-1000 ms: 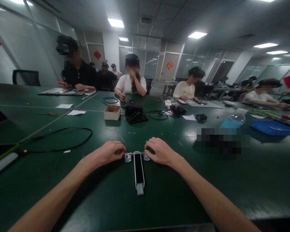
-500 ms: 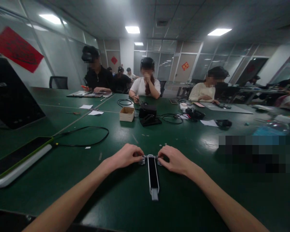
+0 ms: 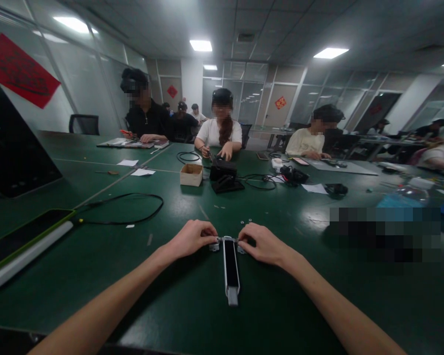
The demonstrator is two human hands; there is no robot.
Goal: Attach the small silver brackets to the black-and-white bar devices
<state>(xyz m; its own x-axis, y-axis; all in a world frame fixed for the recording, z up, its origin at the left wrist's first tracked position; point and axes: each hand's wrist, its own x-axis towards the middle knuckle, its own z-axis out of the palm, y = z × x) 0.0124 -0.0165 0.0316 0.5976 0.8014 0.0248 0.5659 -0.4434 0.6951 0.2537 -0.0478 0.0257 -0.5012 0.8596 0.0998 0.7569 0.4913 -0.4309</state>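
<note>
On the green workbench (image 3: 303, 301), a black-faced metal bar (image 3: 231, 270) lies pointing toward the person. The left hand (image 3: 192, 240) and right hand (image 3: 262, 245) are curled, pinching either end of the bracket (image 3: 227, 240) across its far end and partly hiding it, so their exact grip is hard to make out. A slip could scatter the tiny metal rings (image 3: 250, 221) just beyond the bar.

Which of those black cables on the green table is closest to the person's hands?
The long loose loop at left; the small coil and the cable by the black box lie much farther away.
</note>
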